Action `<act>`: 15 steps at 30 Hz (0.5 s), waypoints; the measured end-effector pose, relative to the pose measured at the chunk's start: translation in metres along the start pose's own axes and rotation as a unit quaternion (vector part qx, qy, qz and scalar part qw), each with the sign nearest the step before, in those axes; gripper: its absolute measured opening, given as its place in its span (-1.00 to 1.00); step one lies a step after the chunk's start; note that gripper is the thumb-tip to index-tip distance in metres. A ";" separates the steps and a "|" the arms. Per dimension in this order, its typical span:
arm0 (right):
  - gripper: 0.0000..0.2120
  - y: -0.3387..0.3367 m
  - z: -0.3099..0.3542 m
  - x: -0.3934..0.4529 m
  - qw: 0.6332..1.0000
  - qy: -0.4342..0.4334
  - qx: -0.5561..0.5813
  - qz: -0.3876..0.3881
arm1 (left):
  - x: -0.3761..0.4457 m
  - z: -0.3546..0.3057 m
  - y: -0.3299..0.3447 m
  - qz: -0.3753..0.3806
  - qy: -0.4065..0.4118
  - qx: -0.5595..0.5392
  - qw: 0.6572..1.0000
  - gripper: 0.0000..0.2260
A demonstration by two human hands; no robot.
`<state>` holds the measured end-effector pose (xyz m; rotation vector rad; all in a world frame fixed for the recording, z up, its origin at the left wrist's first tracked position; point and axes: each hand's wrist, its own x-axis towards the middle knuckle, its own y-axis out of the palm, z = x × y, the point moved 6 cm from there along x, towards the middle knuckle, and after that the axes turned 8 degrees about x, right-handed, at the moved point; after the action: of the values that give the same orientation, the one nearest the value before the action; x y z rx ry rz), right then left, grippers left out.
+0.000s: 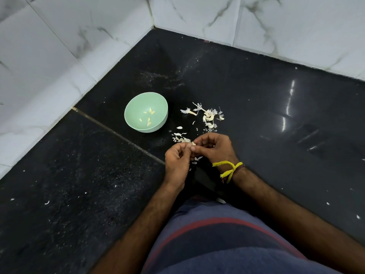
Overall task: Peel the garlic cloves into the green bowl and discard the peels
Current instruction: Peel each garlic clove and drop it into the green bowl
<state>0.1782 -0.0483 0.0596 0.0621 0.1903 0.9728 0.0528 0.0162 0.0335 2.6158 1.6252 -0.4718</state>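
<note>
Peels (207,115) litter counter (276,115) beside bowl (146,112).

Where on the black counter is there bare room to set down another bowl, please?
Bare patches: left of the green bowl toward the marble wall, and right of the unpeeled garlic cloves. Crowded: between bowl and cloves, where garlic peels lie by the left hand and right hand.

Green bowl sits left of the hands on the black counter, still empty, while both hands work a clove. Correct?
Not empty: the head view shows several peeled cloves lying in the green bowl. The rest stands: left hand and right hand pinch a clove.
</note>
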 end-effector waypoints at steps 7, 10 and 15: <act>-0.90 -0.003 -0.005 0.000 0.999 0.009 -0.049 -0.013 | 0.000 0.003 0.000 -0.015 0.014 0.048 0.999 -0.88; -0.92 -0.002 -0.002 0.001 0.996 -0.013 -0.080 -0.032 | -0.001 -0.004 0.000 -0.039 0.055 0.099 0.993 -0.89; -0.91 -0.002 -0.001 0.003 0.997 -0.016 -0.065 -0.028 | 0.000 -0.005 -0.001 -0.038 0.057 0.072 0.995 -0.93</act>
<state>0.1809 -0.0469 0.0585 -0.0476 0.0987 0.9267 0.0532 0.0173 0.0388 2.7397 1.7935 -0.4688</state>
